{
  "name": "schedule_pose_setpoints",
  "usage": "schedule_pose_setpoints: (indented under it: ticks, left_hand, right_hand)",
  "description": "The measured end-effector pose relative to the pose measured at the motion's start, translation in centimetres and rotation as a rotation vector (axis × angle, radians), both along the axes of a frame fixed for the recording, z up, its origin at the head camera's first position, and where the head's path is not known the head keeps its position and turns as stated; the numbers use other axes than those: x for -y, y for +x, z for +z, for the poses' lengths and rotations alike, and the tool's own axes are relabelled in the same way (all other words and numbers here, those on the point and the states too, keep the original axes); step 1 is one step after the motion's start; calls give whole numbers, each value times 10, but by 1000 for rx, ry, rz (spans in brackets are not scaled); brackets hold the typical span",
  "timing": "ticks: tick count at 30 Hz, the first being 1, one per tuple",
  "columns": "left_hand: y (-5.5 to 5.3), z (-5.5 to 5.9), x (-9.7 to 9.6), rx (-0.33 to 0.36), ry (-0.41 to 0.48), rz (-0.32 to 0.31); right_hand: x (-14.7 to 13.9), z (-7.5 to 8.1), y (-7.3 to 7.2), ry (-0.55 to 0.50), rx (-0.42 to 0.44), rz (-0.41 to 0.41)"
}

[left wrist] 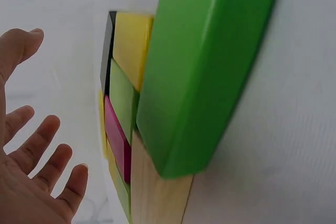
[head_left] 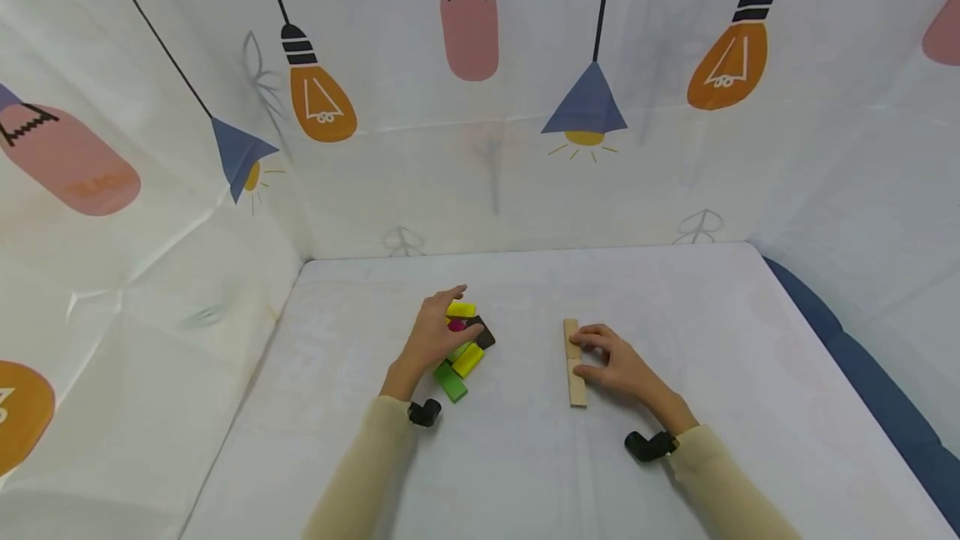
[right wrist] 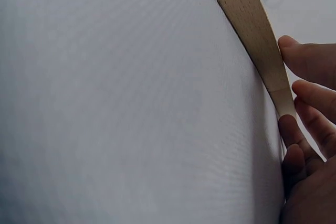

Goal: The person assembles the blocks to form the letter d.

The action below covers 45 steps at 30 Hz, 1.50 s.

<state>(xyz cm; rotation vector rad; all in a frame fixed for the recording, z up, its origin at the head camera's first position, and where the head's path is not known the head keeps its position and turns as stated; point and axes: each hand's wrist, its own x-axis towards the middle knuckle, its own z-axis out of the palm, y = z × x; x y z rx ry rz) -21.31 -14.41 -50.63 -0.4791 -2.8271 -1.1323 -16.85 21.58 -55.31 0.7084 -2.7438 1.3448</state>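
In the head view my left hand (head_left: 433,332) hovers over a small heap of coloured wooden blocks, thumb and fingers spread apart. The heap has a green block (head_left: 452,382), a yellow block (head_left: 468,360) and a black block (head_left: 482,332). The left wrist view adds a magenta block (left wrist: 118,137) and a plain wood block (left wrist: 157,182) there. Farther right, two plain wooden blocks (head_left: 577,390) lie end to end in a row. My right hand (head_left: 618,363) touches this row with its thumb and fingertips from the right side. Handwritten marks show on one wooden block (right wrist: 252,35).
A white-covered table (head_left: 510,473) lies beneath everything. Behind it hangs a white sheet (head_left: 525,182) printed with lamps and bulbs. Something dark blue (head_left: 862,357) sits beyond the table's right edge. Each wrist wears a small black camera (head_left: 651,446).
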Motion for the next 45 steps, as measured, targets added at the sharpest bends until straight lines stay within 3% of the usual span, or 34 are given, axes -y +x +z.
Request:
schedule_pose_setpoints:
  ticks: [4,8,18,35,45]
  left_hand:
    - [-7,-2,6,-5,-58,37]
    - [-9,-6,8,26,-103,30]
    - [1,-13,-3,99,-248,26]
    - [8,-15,-19,69,-320,104]
    - [11,-12,-32,50,-399,68]
  right_hand:
    - [0,0,0,6,0,1]
    - [0,1,0,8,5,-3]
    - [0,0,-1,1,15,-1]
    - [1,0,-1,19,6,-8]
    - [1,1,-1,49,5,-15]
